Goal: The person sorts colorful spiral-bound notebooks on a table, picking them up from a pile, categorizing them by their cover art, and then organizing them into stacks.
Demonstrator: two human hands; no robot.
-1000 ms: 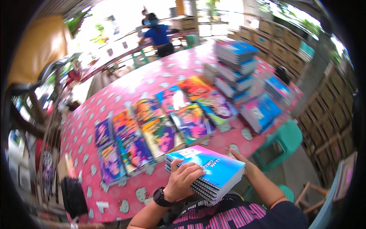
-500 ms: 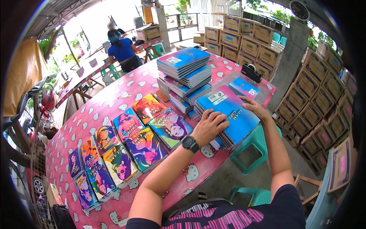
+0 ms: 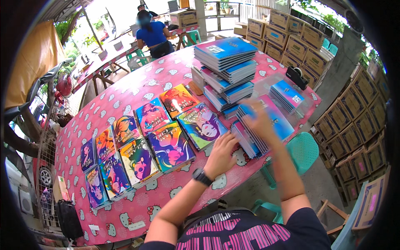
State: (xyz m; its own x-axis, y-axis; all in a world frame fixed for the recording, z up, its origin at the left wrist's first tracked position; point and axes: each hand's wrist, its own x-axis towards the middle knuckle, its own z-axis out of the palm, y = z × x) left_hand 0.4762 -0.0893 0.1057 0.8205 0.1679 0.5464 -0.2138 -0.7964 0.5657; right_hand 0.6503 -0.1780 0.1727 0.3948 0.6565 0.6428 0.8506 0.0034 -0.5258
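A stack of spiral notebooks with blue and pink covers (image 3: 277, 123) lies near the table's right front edge. Over its left, spiral-bound side is my right hand (image 3: 259, 121), its fingers smeared by motion. My left hand (image 3: 221, 153) has its fingers stretched out, between that stack and a green notebook with a drawn purple-haired figure (image 3: 203, 125). A dark watch (image 3: 202, 177) is on my left wrist. Just behind, a tall pile of blue notebooks (image 3: 227, 54) rises in staggered layers. A smaller stack of blue notebooks (image 3: 287, 96) sits to the right on clear plastic.
Two rows of colourful illustrated notebooks (image 3: 135, 160) cover the table's left middle. A black tape dispenser (image 3: 296, 77) stands at the right edge, above a green plastic stool (image 3: 303, 153). Cardboard boxes (image 3: 291, 41) are piled behind; a person in blue (image 3: 154, 35) is farther off.
My left hand has come off the stack to its left. The right hand has let go of the stack's far right edge and swung left across it. The whole view has shifted.
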